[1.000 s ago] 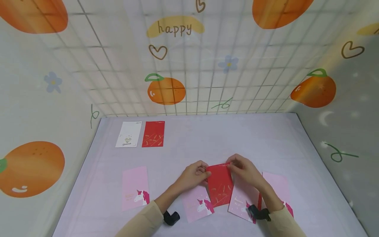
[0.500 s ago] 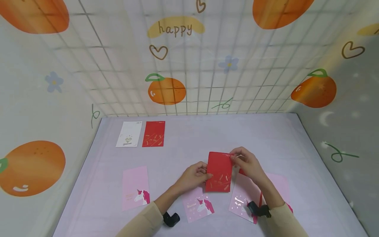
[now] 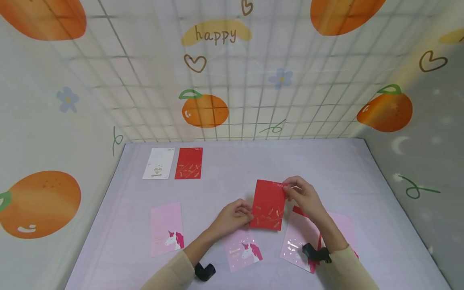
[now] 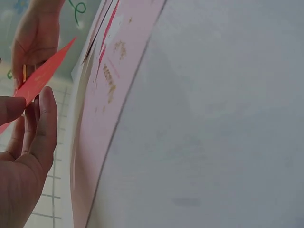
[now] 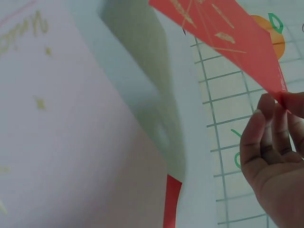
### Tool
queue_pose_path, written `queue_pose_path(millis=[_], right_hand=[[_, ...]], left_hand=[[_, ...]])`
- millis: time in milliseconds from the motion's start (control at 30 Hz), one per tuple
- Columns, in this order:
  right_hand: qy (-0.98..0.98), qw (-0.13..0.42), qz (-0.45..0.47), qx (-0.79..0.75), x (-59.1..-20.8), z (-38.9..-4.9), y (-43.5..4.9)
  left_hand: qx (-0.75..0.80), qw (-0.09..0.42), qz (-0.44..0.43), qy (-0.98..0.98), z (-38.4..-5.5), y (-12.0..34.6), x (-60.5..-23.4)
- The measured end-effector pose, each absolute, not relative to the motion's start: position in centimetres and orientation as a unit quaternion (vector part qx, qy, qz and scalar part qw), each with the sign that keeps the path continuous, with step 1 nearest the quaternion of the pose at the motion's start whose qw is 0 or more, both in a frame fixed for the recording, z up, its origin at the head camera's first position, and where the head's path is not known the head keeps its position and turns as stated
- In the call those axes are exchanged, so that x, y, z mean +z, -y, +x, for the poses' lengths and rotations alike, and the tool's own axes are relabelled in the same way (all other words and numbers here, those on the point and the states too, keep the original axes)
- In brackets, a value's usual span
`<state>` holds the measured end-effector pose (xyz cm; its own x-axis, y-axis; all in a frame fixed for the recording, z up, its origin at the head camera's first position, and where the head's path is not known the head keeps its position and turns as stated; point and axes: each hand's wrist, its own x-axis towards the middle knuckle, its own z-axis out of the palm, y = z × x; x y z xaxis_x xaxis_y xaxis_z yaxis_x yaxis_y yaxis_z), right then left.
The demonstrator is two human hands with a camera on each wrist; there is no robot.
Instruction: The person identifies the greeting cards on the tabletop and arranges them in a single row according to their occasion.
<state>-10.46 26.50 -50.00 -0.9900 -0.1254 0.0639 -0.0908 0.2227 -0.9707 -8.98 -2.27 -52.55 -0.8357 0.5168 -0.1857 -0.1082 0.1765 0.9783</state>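
A red card [image 3: 268,205] with gold marks is held up above the table between both hands. My right hand [image 3: 303,197] pinches its upper right corner; in the right wrist view the thumb and fingertips [image 5: 267,102] meet at that corner. At the lower left edge, my left hand [image 3: 232,217] holds the card, its thumb [image 4: 12,108] on one face and its fingers behind in the left wrist view. Below lies a pink unicorn card [image 3: 243,253]. Under my right forearm sits another pink unicorn card [image 3: 295,237], with red card edges [image 3: 299,210] showing beneath it.
At the back left a white card [image 3: 158,163] and a red card [image 3: 189,163] lie side by side. One pink unicorn card [image 3: 166,229] is at the front left, and another [image 3: 342,223] lies partly behind my right forearm. A patterned curtain [image 3: 232,72] encloses the table.
The red card has been raised and moved away from the front, off the pink cards. My right hand has gone up with it, and the left hand has shifted slightly left.
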Motion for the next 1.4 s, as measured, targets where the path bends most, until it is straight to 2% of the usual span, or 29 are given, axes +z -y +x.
queue_pose_path(millis=[600,1400], right_hand=[[-0.763,0.014,-0.042,-0.645,-49.7,-10.2,-25.0],[-0.745,0.062,-0.051,-0.662,-51.6,-9.0,-22.6]], left_hand=[[0.646,0.254,0.146,-0.705,-9.0,3.3,-53.1],[0.654,0.196,0.121,-0.721,-10.3,5.4,-52.3]])
